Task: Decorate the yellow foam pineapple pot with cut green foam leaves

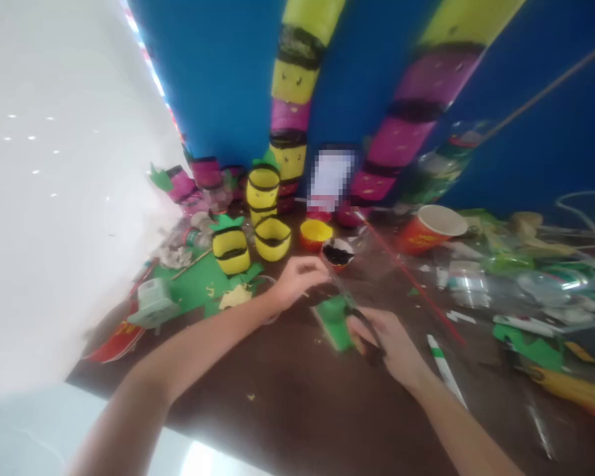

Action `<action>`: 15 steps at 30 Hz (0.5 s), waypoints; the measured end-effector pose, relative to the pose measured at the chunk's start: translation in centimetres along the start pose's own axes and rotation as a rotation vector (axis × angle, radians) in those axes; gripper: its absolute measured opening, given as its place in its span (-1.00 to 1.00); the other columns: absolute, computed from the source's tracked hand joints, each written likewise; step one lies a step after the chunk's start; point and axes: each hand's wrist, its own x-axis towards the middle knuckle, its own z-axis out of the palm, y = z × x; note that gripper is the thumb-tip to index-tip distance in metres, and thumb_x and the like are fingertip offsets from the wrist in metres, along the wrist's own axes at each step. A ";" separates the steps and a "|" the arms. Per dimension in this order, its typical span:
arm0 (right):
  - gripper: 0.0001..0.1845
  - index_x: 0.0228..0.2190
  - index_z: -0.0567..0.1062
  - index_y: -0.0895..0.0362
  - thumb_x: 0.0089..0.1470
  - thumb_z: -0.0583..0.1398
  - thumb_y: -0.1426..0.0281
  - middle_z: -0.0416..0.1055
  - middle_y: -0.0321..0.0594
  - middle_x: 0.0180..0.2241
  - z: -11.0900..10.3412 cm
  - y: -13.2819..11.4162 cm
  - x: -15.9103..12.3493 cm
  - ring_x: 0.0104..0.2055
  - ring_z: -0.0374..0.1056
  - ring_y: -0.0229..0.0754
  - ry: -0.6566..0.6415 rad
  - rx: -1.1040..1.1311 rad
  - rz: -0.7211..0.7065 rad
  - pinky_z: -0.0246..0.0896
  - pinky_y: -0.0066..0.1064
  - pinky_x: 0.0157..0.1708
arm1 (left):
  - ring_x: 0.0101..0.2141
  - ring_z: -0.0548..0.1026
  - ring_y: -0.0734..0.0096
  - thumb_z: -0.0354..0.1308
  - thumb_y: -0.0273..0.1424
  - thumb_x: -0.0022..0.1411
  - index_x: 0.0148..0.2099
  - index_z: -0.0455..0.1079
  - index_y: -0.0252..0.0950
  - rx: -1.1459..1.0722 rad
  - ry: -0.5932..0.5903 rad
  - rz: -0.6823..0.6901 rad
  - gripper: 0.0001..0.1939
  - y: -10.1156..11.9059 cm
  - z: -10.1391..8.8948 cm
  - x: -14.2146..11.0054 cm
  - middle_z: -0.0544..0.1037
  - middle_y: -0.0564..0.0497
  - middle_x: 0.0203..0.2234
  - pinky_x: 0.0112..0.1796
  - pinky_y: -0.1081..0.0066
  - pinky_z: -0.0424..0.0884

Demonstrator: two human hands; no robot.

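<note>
Nearest, the brown table (287, 403) disappears under both forearms, which the bottom of the view cuts off. The right hand (384, 337) is curled around the dark looped handles of the scissors (351, 303), in front of the black-filled cup (338, 254); blur hides how far the blades part. A flat green piece (334, 322) runs partly behind that hand, and whether the hand grips it is unclear. The left hand (301, 281), just left and in front of the cup, has thumb and fingertips nearly together; I cannot tell what, if anything, lies between them.

Right of the cup are a thin red stick (411, 277), a smooth red paper cup (429, 228) and clear, crinkled plastic bottles (469, 284), hard to separate. Left of it stand rounded yellow containers (272, 239) with black bands. Behind it, a pixelated pale panel (331, 177) is unreadable, and yellow-and-magenta columns (290, 119) run past the top against a blue wall (218, 86).
</note>
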 end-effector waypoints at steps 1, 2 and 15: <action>-0.46 -0.75 0.17 0.11 -0.07 0.07 -0.05 0.13 -0.37 -0.77 0.0 0.0 0.0 -0.68 0.04 -0.35 0.003 0.005 -0.003 -0.09 -0.47 -0.65 | -0.57 0.30 0.59 0.21 -0.39 -0.08 -0.54 0.37 -0.37 -0.003 0.000 0.002 -0.86 0.0 0.0 0.0 0.39 0.11 -0.64 -0.49 0.53 0.17; -0.46 -0.75 0.17 0.11 -0.07 0.07 -0.04 0.13 -0.37 -0.76 0.0 0.0 0.0 -0.67 0.04 -0.35 0.010 0.011 -0.009 -0.09 -0.47 -0.64 | -0.57 0.29 0.60 0.21 -0.40 -0.08 -0.55 0.36 -0.37 -0.007 0.001 0.005 -0.86 0.0 0.0 0.0 0.38 0.11 -0.65 -0.49 0.53 0.17; -0.43 -0.77 0.20 0.11 -0.10 0.08 -0.09 0.17 -0.32 -0.78 -0.2 -0.3 0.0 -0.68 0.08 -0.32 -0.014 0.024 -0.024 -0.04 -0.45 -0.63 | -0.58 0.28 0.59 0.19 -0.41 -0.08 -0.58 0.36 -0.37 -0.003 -0.040 0.012 -0.86 -0.1 -0.1 0.1 0.34 0.12 -0.68 -0.47 0.52 0.17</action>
